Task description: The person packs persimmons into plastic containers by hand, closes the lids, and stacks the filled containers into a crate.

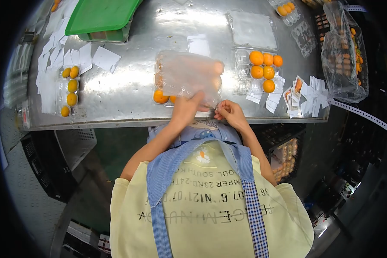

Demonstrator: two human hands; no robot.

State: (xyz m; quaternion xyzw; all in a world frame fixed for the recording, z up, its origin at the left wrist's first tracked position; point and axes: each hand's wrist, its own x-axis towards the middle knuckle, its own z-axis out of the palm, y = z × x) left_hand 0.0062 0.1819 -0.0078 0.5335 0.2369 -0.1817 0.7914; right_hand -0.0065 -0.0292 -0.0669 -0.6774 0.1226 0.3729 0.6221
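A translucent plastic bag (pixel 185 74) lies spread over a clear tray of oranges (pixel 161 96) near the table's front edge. Orange fruit shows blurred through the film, and a few oranges stick out bare at the tray's near left corner. My left hand (pixel 187 109) is closed on the near edge of the bag, its thumb on top of the film. Just to its right, my right hand (pixel 229 112) pinches the bag's near right corner between thumb and fingers. The fingertips of the left hand are partly hidden.
Right of the bag stands a clear tray with several oranges (pixel 256 71), beside scattered cards (pixel 297 92). On the left are a tray of yellower fruit (pixel 72 86), white cards (pixel 105 59) and a green-lidded bin (pixel 99 19). A plastic-lined crate (pixel 343 51) sits far right.
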